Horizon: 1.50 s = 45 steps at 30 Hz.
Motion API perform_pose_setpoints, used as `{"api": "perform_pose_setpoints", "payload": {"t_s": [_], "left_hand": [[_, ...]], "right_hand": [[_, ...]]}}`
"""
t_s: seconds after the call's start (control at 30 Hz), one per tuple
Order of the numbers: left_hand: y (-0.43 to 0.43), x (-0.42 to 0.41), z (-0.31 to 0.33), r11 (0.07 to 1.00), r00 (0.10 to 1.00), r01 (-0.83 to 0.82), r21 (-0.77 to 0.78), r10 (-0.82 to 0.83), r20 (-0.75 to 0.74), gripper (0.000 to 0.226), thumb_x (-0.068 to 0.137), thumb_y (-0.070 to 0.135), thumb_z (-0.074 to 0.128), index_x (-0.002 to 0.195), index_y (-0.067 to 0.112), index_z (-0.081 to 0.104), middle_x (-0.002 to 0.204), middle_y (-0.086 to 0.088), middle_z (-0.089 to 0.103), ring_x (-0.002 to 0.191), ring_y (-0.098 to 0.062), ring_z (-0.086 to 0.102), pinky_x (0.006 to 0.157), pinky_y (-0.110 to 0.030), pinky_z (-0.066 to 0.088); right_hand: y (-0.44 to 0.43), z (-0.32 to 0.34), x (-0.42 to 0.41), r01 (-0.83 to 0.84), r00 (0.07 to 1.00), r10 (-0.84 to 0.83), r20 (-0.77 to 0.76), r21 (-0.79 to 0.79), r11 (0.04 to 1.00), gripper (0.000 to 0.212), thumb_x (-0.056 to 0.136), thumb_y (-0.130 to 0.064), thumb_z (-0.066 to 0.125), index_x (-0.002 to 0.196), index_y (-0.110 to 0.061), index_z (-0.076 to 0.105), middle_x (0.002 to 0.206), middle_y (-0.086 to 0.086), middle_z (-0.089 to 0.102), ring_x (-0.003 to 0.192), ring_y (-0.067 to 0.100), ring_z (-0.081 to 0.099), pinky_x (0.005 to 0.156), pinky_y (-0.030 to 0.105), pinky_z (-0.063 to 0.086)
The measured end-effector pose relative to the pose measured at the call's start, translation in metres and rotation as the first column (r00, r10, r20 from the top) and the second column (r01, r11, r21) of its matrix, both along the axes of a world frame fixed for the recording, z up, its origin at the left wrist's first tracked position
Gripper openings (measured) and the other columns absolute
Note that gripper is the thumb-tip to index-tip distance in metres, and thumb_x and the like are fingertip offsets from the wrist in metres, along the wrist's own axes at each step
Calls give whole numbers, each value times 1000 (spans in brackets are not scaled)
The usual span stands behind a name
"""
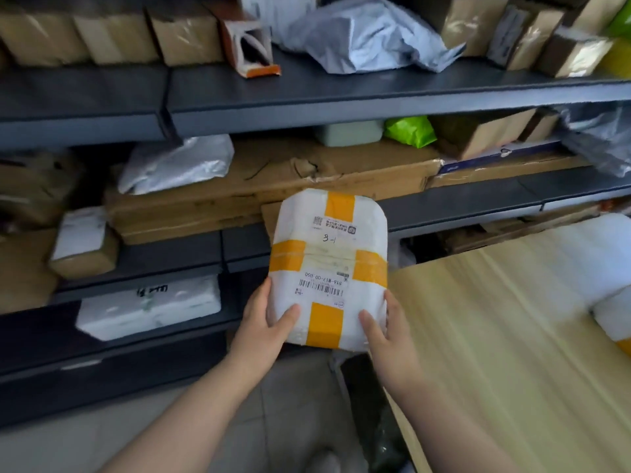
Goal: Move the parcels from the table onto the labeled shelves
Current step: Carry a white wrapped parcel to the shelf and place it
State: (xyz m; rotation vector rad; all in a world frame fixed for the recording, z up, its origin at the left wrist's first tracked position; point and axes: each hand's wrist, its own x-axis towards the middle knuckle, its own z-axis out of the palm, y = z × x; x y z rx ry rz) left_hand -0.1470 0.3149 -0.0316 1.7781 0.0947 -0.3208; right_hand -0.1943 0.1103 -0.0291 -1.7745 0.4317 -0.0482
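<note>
A white parcel [327,268] with yellow tape is being held up in the air by two bare hands. Its near left corner is being gripped by the left hand [264,320], and its near right corner by the right hand [384,331]. "3-1" is written on top. Beyond the hands, dark shelves [375,93] are being filled with boxes and bags. Right of the right hand, a wooden table [512,353] is being shown

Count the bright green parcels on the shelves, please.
2. One green parcel lies on the middle shelf, behind the flat cardboard. Another green parcel shows at the right edge of the top shelf, cut off by the frame. Others may be hidden.
</note>
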Motion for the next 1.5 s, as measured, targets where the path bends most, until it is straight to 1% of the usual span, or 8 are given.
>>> {"api": "perform_pose_setpoints", "payload": {"t_s": [0.27,0.43,0.57,0.7,0.87,1.1,1.37,1.5], "left_hand": [[156,-70,-12,967,968,-252,-38,252,-3,85,71,61,69,144,37,34,142,8,45,128,-10,46,107,-44,41],[273,-140,-36,903,905,-425,-64,424,-16,86,67,66,71,141,36,38,140,7,50,128,-12,49,105,-48,42],[351,-183,-31,826,830,-556,-90,558,-4,72,69,56,70,134,37,45,133,6,56,120,-12,56,98,-47,49],[419,-227,-23,709,710,-702,-69,704,5,72,68,60,65,134,42,44,134,9,54,121,-7,54,99,-38,48],[481,-282,-26,524,524,-851,-34,852,6,81,67,71,68,138,43,41,139,6,50,124,-14,52,101,-48,46],[532,-334,-14,230,231,-973,-24,973,-6,95,60,70,66,142,30,39,141,9,48,127,-10,48,108,-43,40],[626,-356,-24,-1,-3,-999,48,999,-40,103,60,77,62,147,29,32,145,8,43,132,-11,43,111,-43,36],[685,-352,-22,-74,-75,-985,154,997,-6,92,70,69,59,147,25,32,146,1,36,131,-12,38,111,-35,32]], "right_hand": [[145,-9,-8,-284,959,281,-40,-103,953,79,70,-71,57,138,-36,37,133,-9,45,126,16,45,103,47,43],[265,-21,-42,-486,873,479,-93,-66,872,71,73,-68,60,134,-42,35,134,-14,43,126,11,42,105,43,41],[363,-23,-53,-619,784,607,-126,-91,780,84,69,-71,53,143,-36,31,138,-8,39,128,11,39,109,43,37],[449,-21,-61,-757,654,750,-103,-111,644,82,75,-65,54,146,-32,31,139,-7,41,129,12,39,110,40,35],[539,-6,-78,-882,466,883,-58,-104,459,60,83,-52,59,136,-32,40,129,-13,48,120,-2,45,102,23,41],[648,-5,-98,-975,220,969,-113,-63,214,84,73,-62,56,146,-32,29,141,-5,40,128,12,42,109,41,38],[785,-8,-104,-999,-5,991,-137,-33,-10,76,80,-49,59,146,-28,29,140,-3,42,125,14,45,107,41,40],[864,-11,-95,-990,-137,978,-154,32,-134,62,92,-28,60,146,-26,29,136,-3,47,120,13,49,102,35,44]]}}
